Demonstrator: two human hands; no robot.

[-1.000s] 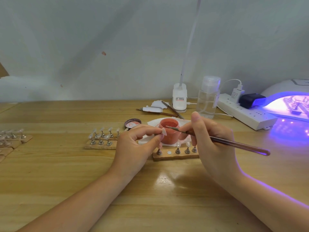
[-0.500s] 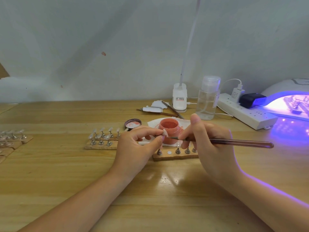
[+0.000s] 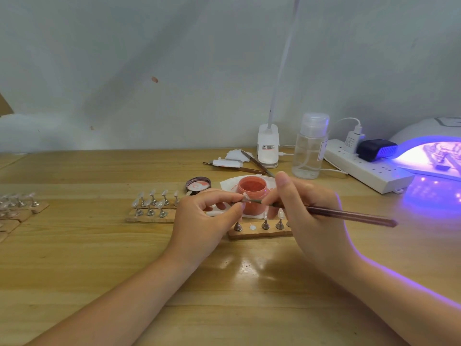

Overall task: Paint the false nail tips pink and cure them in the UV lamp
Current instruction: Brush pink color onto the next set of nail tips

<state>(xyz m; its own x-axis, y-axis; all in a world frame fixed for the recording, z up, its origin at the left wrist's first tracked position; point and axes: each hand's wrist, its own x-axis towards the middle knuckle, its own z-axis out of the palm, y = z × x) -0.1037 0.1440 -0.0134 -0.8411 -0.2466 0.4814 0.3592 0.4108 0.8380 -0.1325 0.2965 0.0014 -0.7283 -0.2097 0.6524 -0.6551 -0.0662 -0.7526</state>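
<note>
Left hand (image 3: 199, 218): thumb and forefinger pinch a clear nail tip (image 3: 246, 197) at the hand's 2 o'clock. Right hand (image 3: 309, 216): fingers curled round a brush (image 3: 349, 214), bristle end touching the tip, handle running out toward 3 o'clock. Open pink jar (image 3: 253, 193) just behind both. Wooden holder strip (image 3: 254, 233) with metal stands at 6 o'clock of the tip. UV lamp (image 3: 431, 156) glowing violet, far 3 o'clock.
</note>
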